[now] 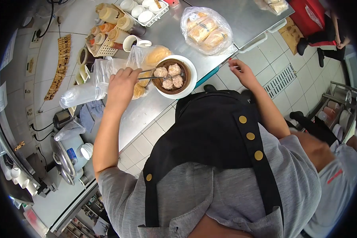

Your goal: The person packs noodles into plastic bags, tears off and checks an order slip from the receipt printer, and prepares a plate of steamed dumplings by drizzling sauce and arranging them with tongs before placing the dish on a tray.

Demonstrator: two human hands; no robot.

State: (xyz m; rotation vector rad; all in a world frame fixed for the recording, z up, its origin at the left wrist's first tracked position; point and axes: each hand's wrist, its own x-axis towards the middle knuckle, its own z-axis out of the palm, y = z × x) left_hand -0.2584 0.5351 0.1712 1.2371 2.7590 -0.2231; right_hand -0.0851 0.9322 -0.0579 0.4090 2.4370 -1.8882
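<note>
My left hand is closed around metal tongs, whose arms reach over a round steamer basket. Several pale dumplings sit inside the basket, and the tong tips are at those on its left side. Under the basket is a white plate at the counter's edge. Held out past the counter, over the floor, my right hand has its fingers loosely apart. A tiny red spot shows by its fingertips, too small to identify.
Bagged buns lie on the metal counter. Behind the plate are more plastic bags, a white mug, sauce bottles and a rack of small dishes. A person's arm and grey sleeve are close on the right; another person stands farther off.
</note>
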